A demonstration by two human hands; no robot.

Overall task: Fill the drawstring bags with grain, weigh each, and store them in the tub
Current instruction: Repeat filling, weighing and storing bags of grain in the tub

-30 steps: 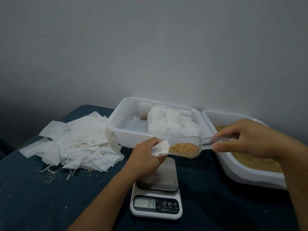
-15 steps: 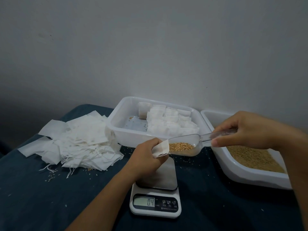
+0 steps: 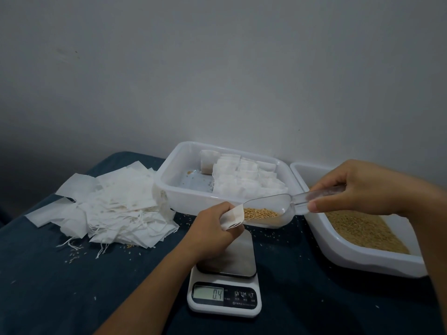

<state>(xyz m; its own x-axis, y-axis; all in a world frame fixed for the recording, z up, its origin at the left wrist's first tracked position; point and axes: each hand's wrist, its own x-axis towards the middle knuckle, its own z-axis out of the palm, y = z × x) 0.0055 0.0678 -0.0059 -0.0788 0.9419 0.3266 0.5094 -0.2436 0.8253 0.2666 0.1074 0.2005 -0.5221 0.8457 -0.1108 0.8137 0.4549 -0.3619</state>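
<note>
The left hand (image 3: 212, 228) hovers over the scale (image 3: 226, 281), its fingers curled round a small white bag (image 3: 232, 215) and pinching the mouth open toward the right. The right hand (image 3: 360, 187) grips the handle of a clear scoop (image 3: 268, 210) between thumb and curled fingers. The scoop lies almost level, its lip right at the mouth of the bag, and a shallow heap of grain (image 3: 260, 213) sits in its bowl near that end. Whether any grain is already inside the bag I cannot tell from here; the hand hides most of it.

The scale stands on the dark blue worktop (image 3: 72, 286) below the left wrist, its steel plate bare, and its display reads 0.4.

Behind the scale is the white tub (image 3: 174, 189), with filled bags (image 3: 244, 177) packed in rows along its right and back part; the left part of its floor is bare but for a few stray grains. To the right, just beside the tub, a second white tray (image 3: 358, 259) holds loose grain, and the right hand hangs above its near-left corner.

To the left of the tub lies a loose pile of flat empty bags (image 3: 111, 209), their strings trailing onto the worktop. Spilled grains are scattered round the pile and in front of the tub.
</note>
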